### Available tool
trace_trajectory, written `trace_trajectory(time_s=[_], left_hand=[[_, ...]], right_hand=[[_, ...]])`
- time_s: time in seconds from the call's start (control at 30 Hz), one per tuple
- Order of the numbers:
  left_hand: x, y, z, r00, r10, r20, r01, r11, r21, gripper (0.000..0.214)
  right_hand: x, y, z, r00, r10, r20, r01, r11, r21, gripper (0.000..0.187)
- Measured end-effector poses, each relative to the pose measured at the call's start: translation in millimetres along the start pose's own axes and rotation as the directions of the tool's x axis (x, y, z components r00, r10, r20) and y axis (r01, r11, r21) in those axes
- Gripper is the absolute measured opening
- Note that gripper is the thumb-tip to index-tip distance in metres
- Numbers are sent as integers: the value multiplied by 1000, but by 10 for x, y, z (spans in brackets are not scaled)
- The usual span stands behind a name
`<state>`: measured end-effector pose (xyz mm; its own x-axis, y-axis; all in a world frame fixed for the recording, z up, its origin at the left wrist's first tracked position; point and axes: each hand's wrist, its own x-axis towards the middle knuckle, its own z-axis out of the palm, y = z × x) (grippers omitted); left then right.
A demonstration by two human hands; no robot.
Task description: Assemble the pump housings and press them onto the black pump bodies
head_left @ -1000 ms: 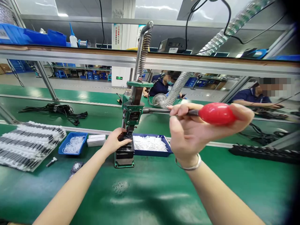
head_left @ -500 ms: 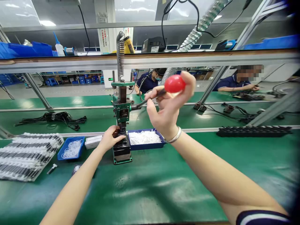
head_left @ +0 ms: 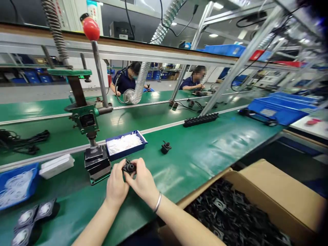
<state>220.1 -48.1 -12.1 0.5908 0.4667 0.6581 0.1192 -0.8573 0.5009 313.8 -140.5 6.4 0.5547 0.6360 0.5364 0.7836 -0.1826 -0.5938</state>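
Observation:
My left hand [head_left: 116,184] and my right hand [head_left: 144,181] are together over the green bench, just right of the press base. Between them they grip a small black plastic fitting [head_left: 129,167] with a round spout facing me; fingers cover its sides. Behind my left hand stands the green hand press [head_left: 87,119], its lever upright with a red ball knob [head_left: 91,29] on top. The press has a black block [head_left: 97,159] on its base. A similar black fitting [head_left: 166,147] sits by itself on the bench, beyond my right hand.
A blue tray of white strips [head_left: 125,155] stands behind my hands. At left are a blue tray of white rings [head_left: 36,179], a white box [head_left: 56,166] and several ring-topped parts [head_left: 27,216]. A carton [head_left: 276,212] of black parts is at lower right. Two co-workers sit across.
My right hand has left the red knob, and the lever now points up. My left hand has come off the press base; both hold the black fitting. The view has turned right.

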Motion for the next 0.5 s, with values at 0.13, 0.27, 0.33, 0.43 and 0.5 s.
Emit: trace_trajectory(time_s=[0.13,0.27,0.33,0.43,0.5], left_hand=[[-278,-13,355,964,12,266,-4,1000,-29,58],[-385,-58,444,924,74,374,-59,997,-51,51],[-381,-76,440,919,77,387,-64,997,-46,49],[-372,-95,440,919,61,390,-52,998,-34,47],[-375,-110,452,923,55,381,-45,998,-35,46]], right_hand=[[-83,620,-190,992,69,-109,-87,980,-178,16],[39,1155,-322,942,140,-305,-223,941,-254,20],[146,1348,-353,916,163,-368,-270,927,-261,21],[280,1569,-392,892,195,-408,-314,917,-246,33],[312,1686,-407,875,219,-432,-345,908,-237,56]])
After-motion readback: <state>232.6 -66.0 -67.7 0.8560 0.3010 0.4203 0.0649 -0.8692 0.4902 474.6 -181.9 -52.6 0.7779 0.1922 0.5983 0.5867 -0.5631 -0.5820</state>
